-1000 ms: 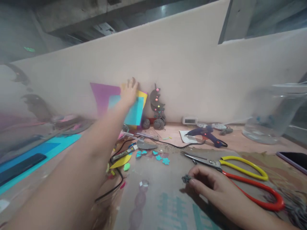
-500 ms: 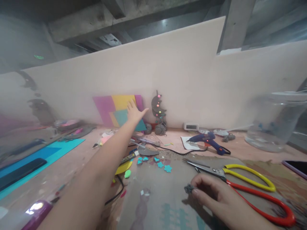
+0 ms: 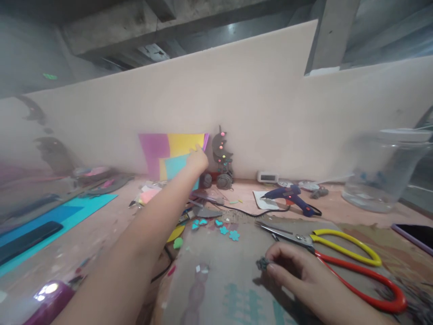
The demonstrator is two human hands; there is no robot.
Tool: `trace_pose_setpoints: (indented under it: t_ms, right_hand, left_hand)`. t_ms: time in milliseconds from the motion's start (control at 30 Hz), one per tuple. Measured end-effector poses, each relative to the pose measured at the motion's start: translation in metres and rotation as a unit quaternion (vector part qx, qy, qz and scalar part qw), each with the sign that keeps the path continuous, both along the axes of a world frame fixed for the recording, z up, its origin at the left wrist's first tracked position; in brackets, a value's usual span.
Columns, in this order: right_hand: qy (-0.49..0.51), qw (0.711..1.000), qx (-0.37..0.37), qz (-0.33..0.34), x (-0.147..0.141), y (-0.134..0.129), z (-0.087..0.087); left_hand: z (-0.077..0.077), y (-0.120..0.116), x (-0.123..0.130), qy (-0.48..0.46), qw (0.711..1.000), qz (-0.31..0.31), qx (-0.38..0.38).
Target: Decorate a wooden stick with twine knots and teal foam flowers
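Observation:
My left hand (image 3: 199,160) reaches to the back of the table. Its fingers are bent around the right edge of a stack of purple, yellow and light-blue craft sheets (image 3: 154,149) leaning against the wall panel; the thumb is hidden. Low over the work board, my right hand (image 3: 299,276) pinches a small dark-grey knobbly piece (image 3: 261,263) between thumb and fingertips. Scissors (image 3: 360,269) with one yellow and one red handle lie beside that hand. Turquoise flower and heart cut-outs (image 3: 234,235) rest on the board (image 3: 216,257) beyond it.
A blue glue gun (image 3: 287,193) lies on a white pad, its cable running left. Behind stand a dark moon-shaped ornament (image 3: 218,146), a small white clock (image 3: 268,177) and a clear plastic jar (image 3: 370,189). A phone (image 3: 414,237) lies at far right, turquoise sheets (image 3: 101,203) at left.
My left hand was spread open in front of the sheets; its fingers are now closed at their right edge. The sheets have shifted slightly right. My right hand keeps its pinch.

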State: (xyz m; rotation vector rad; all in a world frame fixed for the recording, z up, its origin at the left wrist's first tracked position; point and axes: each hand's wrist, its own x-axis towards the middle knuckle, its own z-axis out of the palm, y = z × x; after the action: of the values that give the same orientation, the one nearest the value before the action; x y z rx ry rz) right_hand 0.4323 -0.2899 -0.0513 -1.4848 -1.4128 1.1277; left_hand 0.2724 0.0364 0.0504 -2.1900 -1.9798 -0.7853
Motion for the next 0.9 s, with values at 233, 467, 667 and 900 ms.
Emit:
trace_pose_setpoints:
  t_ms: [233,467,667,900]
  right_hand:
    - [-0.015,0.999,0.025,-0.012,0.001,-0.001,0.003]
    - [0.002,0.999,0.038,0.002,0.002,-0.001,0.001]
    - [0.030,0.998,0.055,0.015,0.002,-0.002,0.001]
    - [0.004,0.995,0.096,-0.016,0.008,-0.003,0.015]
  left_hand:
    - [-0.003,-0.024,0.005,-0.013,0.999,-0.045,0.006]
    - [-0.006,-0.038,-0.013,0.000,0.998,-0.064,0.007]
    - [-0.007,-0.052,-0.021,0.000,0.997,-0.077,0.012]
    - [0.006,-0.125,-0.024,-0.010,0.986,-0.148,0.070]
